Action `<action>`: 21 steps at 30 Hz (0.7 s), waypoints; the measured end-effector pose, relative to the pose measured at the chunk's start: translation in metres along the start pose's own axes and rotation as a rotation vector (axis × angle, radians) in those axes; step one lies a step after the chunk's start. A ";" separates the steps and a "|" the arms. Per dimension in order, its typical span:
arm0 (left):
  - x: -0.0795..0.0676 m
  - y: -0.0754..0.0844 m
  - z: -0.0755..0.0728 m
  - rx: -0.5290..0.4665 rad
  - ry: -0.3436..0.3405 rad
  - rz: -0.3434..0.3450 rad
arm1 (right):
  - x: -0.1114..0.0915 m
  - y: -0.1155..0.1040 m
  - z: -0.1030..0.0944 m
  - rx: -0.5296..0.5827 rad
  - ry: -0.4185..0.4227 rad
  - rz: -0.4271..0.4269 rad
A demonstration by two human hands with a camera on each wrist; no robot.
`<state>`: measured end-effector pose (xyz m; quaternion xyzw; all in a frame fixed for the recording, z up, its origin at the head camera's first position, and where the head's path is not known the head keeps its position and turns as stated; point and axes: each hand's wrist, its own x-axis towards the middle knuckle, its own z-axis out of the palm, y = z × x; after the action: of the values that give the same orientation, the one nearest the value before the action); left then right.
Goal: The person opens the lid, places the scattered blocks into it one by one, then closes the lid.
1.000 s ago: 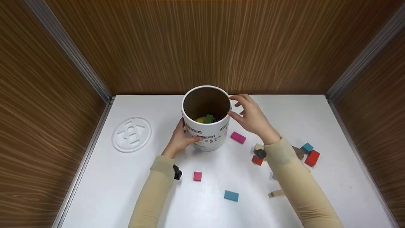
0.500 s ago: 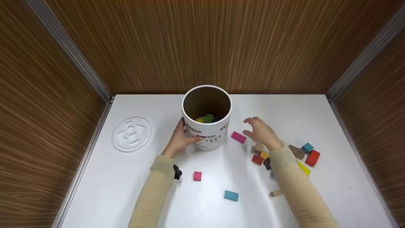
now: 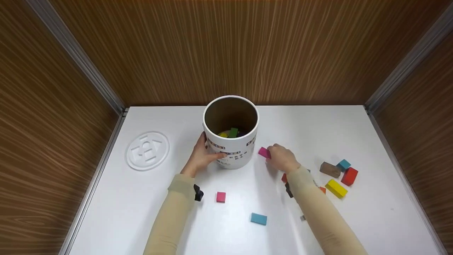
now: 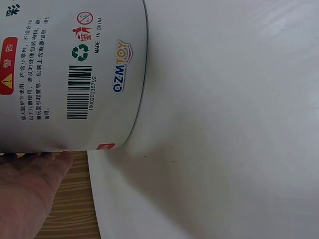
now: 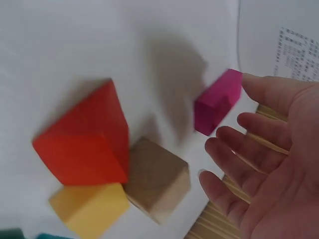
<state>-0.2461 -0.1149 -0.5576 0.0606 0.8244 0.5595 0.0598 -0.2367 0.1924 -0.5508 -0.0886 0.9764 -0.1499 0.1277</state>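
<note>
Grips a smooth white cylinder [image 3: 237, 146] mid-frame with the left hand [image 3: 200, 156]. Spreads the right hand [image 3: 282, 158] loosely, right of centre; meets an oblong magenta block [image 3: 263, 152] there.

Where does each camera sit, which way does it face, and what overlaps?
Head: worn on the head, facing forward and down at the white tub and table; left hand, right hand and both sleeves show.
Left wrist: on that wrist, facing the tub's printed side; the hand shows lower left.
Right wrist: on that wrist, facing the magenta block, red block and wooden block; the hand shows at right.
Shared: head and right wrist both show the magenta block and the tub.
</note>
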 end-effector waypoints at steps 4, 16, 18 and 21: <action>0.000 0.000 0.000 -0.007 -0.004 -0.002 | 0.004 0.001 0.007 -0.012 -0.001 0.024; 0.000 -0.001 -0.001 0.005 -0.005 0.000 | 0.009 0.005 0.014 0.015 -0.014 0.048; 0.000 -0.001 -0.001 0.011 -0.005 -0.003 | 0.009 0.007 0.014 0.032 -0.015 0.054; 0.000 -0.001 0.000 0.012 -0.005 0.002 | 0.007 0.012 0.012 0.087 -0.030 0.075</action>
<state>-0.2458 -0.1157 -0.5584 0.0632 0.8275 0.5545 0.0606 -0.2413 0.1987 -0.5669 -0.0487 0.9696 -0.1859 0.1514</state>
